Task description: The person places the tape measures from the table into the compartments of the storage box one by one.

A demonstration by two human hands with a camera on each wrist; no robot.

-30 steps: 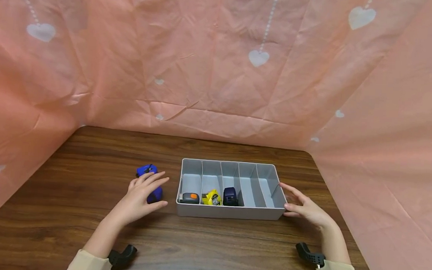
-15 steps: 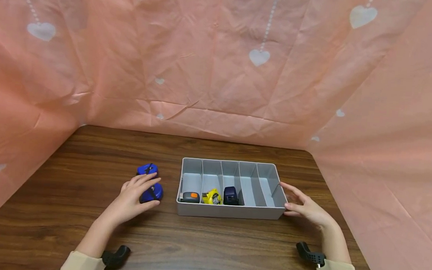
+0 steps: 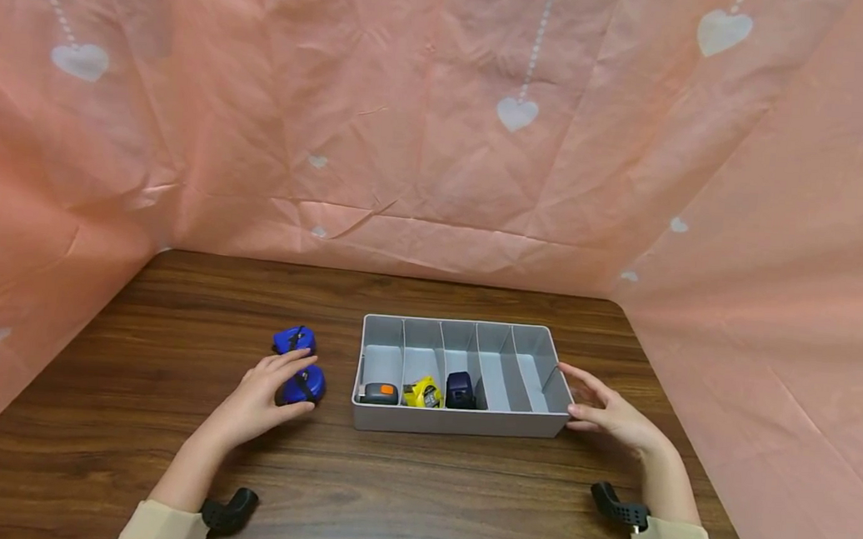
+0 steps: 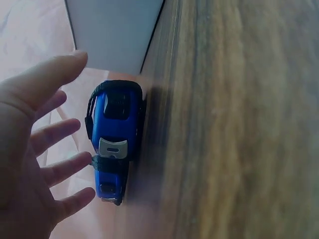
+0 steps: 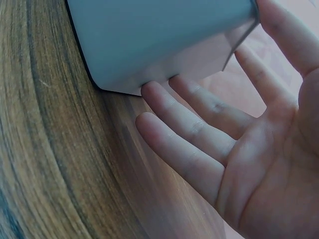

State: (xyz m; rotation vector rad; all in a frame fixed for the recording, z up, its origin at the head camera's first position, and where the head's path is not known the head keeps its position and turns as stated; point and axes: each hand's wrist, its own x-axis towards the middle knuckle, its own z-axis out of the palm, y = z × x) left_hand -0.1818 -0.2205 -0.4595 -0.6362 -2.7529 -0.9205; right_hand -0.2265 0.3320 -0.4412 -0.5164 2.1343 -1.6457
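Note:
Two blue tape measures with black straps lie on the table left of a grey compartment box (image 3: 458, 422). The nearer tape measure (image 3: 305, 384) is beside my left hand (image 3: 255, 401), whose spread fingers reach over its left side. The farther tape measure (image 3: 295, 340) lies just behind. In the left wrist view, a gap shows between the fingers and the blue tape measure (image 4: 117, 119). My right hand (image 3: 616, 420) touches the right end of the box with fingertips and thumb; the right wrist view shows its extended fingers against the end wall (image 5: 159, 59).
Inside the box, a grey-and-orange tape measure (image 3: 379, 394), a yellow tape measure (image 3: 424, 393) and a dark blue tape measure (image 3: 460, 392) sit in the three left compartments. Pink cloth (image 3: 426, 135) with white hearts surrounds the wooden table (image 3: 416, 494).
My left hand has drawn back left from above the blue tape measures, so more of them shows. The right hand and the box have stayed in place.

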